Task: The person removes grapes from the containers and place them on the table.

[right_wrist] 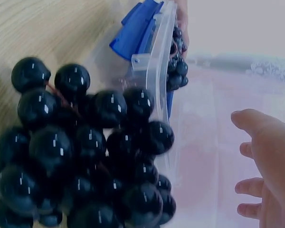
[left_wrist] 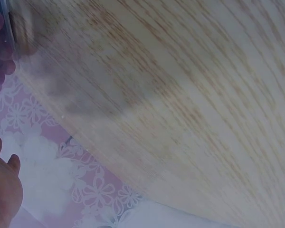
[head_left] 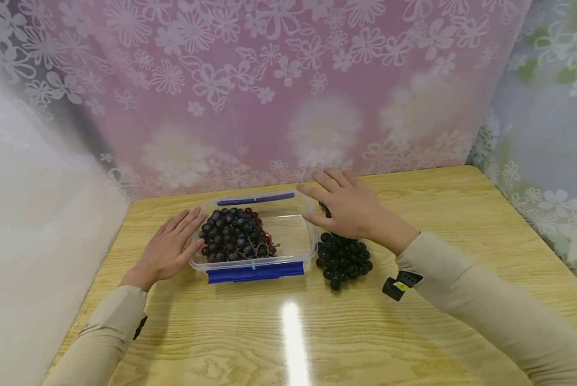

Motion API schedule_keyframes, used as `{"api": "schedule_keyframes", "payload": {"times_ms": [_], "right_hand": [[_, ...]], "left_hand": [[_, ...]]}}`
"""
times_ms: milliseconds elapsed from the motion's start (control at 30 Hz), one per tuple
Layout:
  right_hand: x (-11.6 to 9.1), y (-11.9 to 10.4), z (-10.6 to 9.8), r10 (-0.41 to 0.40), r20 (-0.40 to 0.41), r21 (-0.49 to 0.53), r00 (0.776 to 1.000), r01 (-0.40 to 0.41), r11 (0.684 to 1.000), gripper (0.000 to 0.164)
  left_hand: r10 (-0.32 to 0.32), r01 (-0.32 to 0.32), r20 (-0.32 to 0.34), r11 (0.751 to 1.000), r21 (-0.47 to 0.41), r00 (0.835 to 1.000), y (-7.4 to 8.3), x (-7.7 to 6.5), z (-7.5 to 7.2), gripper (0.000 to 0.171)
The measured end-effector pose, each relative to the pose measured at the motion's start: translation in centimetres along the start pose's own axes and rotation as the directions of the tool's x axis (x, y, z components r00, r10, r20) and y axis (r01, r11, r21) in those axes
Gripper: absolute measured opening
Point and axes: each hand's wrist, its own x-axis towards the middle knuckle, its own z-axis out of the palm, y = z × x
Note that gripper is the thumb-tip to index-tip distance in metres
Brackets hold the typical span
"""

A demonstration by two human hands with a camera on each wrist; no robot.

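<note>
A clear plastic container [head_left: 290, 233] with blue clip flaps stands on the table. Dark grapes [head_left: 232, 233] with reddish stems lie in its left part. My left hand [head_left: 172, 246], fingers straight, rests against the container's left end. Over the right end hovers my right hand [head_left: 348, 206], its fingers spread and nothing held; in the right wrist view that hand [right_wrist: 275, 164] is apart from the container rim. A second bunch of black grapes [head_left: 343, 260] lies on the table just right of the container, partly hidden beneath the right hand.
The wood-grain table [head_left: 230, 332] reaches back to a pink floral curtain [head_left: 269, 107]. A white surface [head_left: 32, 214] borders it on the left, a pale floral cloth [head_left: 553, 161] on the right. A black strap [head_left: 401, 285] sits at the right cuff.
</note>
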Motion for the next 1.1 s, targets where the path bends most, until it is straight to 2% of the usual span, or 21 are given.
{"api": "schedule_keyframes", "payload": {"times_ms": [133,400,633,967,1100], "right_hand": [[0.2,-1.0,0.3,0.003,0.029,-0.016,1.0,-0.003,1.0,0.067],[0.8,-2.8,1.4,-0.023,0.074,0.043,0.997,0.02,0.999,0.068],[1.9,-4.5,2.6,-0.057,0.051,0.092,0.997,0.052,0.994,0.065],[3.3,-6.9,3.5,-0.074,0.07,0.048,0.995,0.07,0.996,0.065],[3.7,-7.6,3.6,-0.087,0.069,0.079,0.994,0.082,0.994,0.064]], "left_hand": [[-0.001,0.001,0.001,1.0,0.01,1.0,0.0,0.0,-0.1,0.059],[0.008,-0.008,-0.001,0.999,0.038,1.0,-0.1,-0.1,0.0,0.059],[0.035,-0.034,-0.011,0.997,0.073,0.999,-0.2,0.1,-0.1,0.059],[0.06,-0.058,-0.013,0.992,0.109,0.998,-0.1,0.2,-0.3,0.059],[0.072,-0.069,-0.017,0.991,0.114,0.997,0.0,0.2,-0.4,0.059]]}}
